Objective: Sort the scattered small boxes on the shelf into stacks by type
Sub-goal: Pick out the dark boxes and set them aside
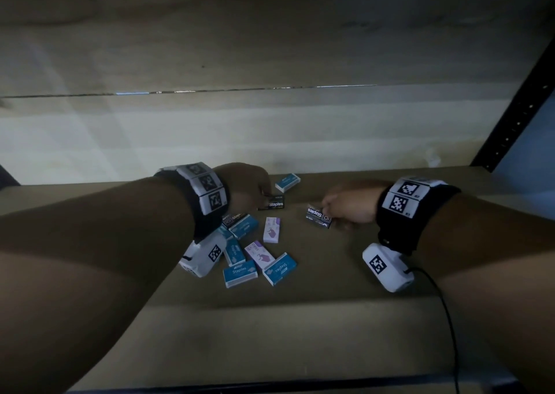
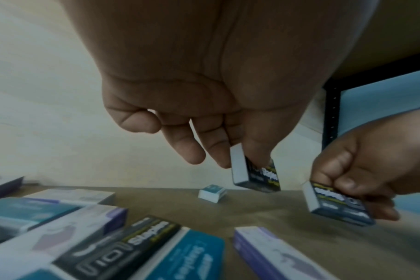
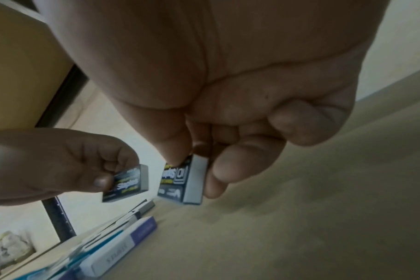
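Our left hand (image 1: 250,183) pinches one small black cardboard staples box (image 1: 274,203); our right hand (image 1: 350,203) pinches another black staples box (image 1: 319,216), both lifted above the brown shelf board (image 1: 345,261).

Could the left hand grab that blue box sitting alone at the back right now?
Probably not yet: the left hand already pinches a black staples box. The lone blue box lies just beyond its fingers with bare shelf between, so nothing else is in the way.

Two black cardboard staple boxes lifted off the brown shelf (image 1: 330,273), one (image 1: 275,204) left, one (image 1: 319,216) right. Third black box (image 1: 237,217) on teal box (image 1: 244,226). Teal (image 1: 240,273) and purple-white boxes (image 1: 271,229) scattered flat; lone teal box (image 1: 287,182) behind.
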